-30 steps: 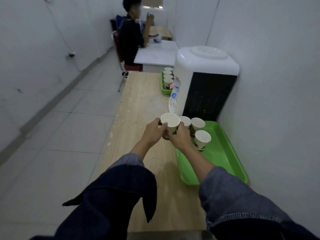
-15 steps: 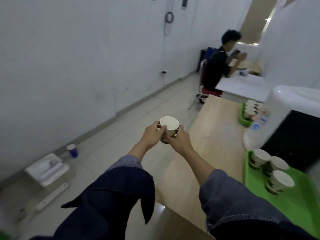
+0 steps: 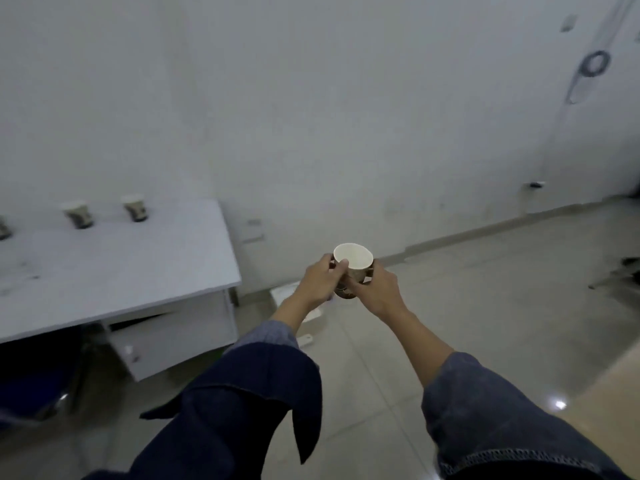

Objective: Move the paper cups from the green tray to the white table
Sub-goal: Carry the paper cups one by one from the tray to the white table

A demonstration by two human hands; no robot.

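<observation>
I hold one paper cup (image 3: 355, 265) upright in front of me over the floor, its white inside showing. My left hand (image 3: 320, 280) grips its left side with the thumb at the rim. My right hand (image 3: 375, 289) grips its right side and base. The white table (image 3: 121, 265) stands to the left against the wall. Two paper cups (image 3: 79, 213) (image 3: 135, 207) stand along its far edge, and part of a third (image 3: 3, 229) shows at the frame's left border. The green tray is out of view.
A white cabinet with a drawer (image 3: 173, 337) sits under the table, and a dark chair (image 3: 38, 382) at lower left. White objects lie on the tiled floor (image 3: 485, 289) behind my hands. The wooden table's corner (image 3: 609, 393) shows at right.
The view has swung left, away from the wooden table and green tray, to the white table. Both hands still carry the same cup in front of me.
</observation>
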